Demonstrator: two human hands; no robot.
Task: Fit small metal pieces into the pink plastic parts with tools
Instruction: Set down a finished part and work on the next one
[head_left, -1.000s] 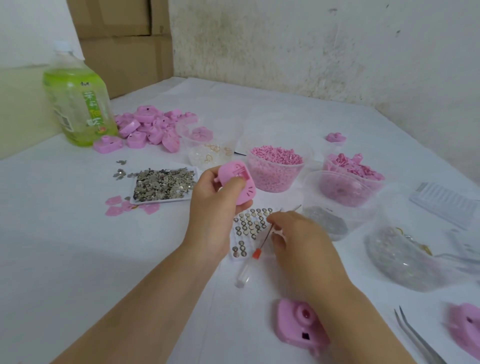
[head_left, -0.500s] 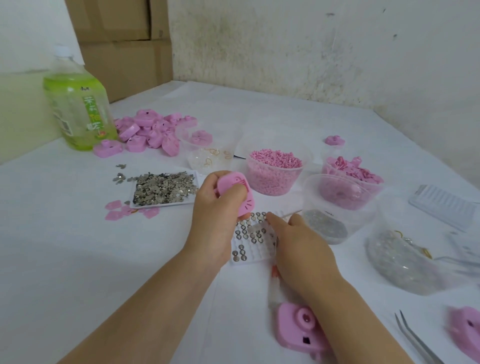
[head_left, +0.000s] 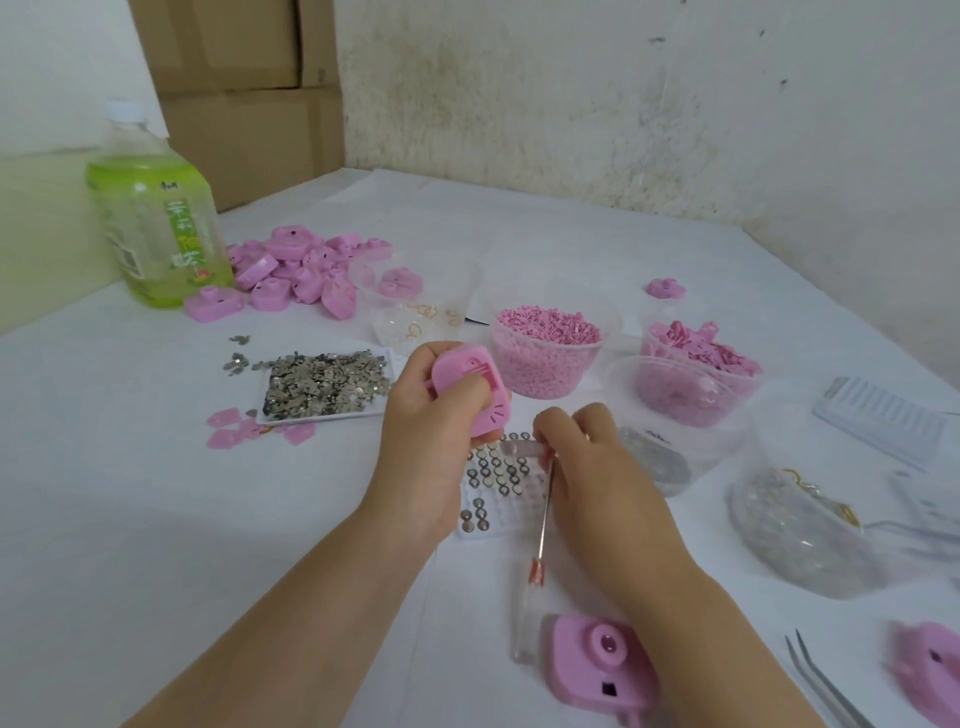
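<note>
White bench (head_left: 130, 493) | left hand (head_left: 431, 447) fingers clenched on pink part (head_left: 470, 389); right hand (head_left: 597, 483) pinching tool (head_left: 543, 514) over cell tray (head_left: 493, 483) | step: likely picking a cell; next: seat it precisely in part

The green drink bottle (head_left: 156, 218) stands at the far left of the white table (head_left: 130, 493). Right of it lies a pile of pink plastic parts (head_left: 296, 270). In front of the pile sits a flat white tray of small metal pieces (head_left: 324, 384). Clear tubs of pink bits (head_left: 545, 348) stand farther right. Metal tweezers (head_left: 826, 686) lie at the near right corner.
</note>
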